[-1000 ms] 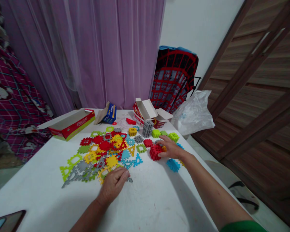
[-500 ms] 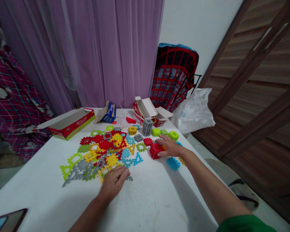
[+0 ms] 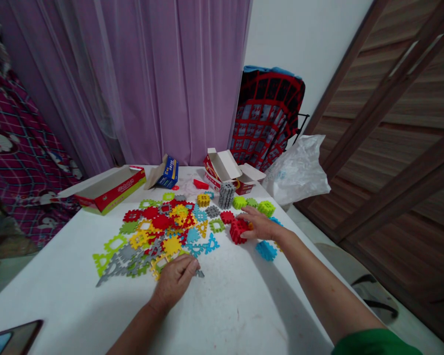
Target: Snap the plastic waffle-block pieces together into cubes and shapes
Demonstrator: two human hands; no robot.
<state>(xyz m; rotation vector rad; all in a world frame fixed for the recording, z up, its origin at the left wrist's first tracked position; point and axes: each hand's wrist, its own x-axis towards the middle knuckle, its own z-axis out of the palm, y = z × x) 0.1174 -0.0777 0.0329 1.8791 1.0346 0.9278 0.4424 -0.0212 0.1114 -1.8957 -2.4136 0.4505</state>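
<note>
My right hand (image 3: 259, 224) reaches to a red stack of interlocking plastic tiles (image 3: 238, 231), thumb against its near side and fingers behind its top. My left hand (image 3: 176, 276) rests with curled fingers at the front edge of a loose pile of toothed tiles in red, yellow, green, blue and grey. A grey tile (image 3: 200, 273) pokes out beside its thumb; what lies inside the fingers is hidden. Around the right hand are a blue stack (image 3: 266, 251), a green stack (image 3: 266, 208) and a red tile (image 3: 227, 217). A tall grey stack (image 3: 227, 195) stands farther back.
On the white table (image 3: 222, 305) stand an open red-and-green box (image 3: 114, 192), a blue box (image 3: 169, 171) and an open red box (image 3: 222, 170). A clear plastic bag (image 3: 298, 170) sits at the right edge. A phone (image 3: 17, 340) lies front left.
Both hands stay in nearly the same places. The view shifts very slightly; no tile is visibly moved.
</note>
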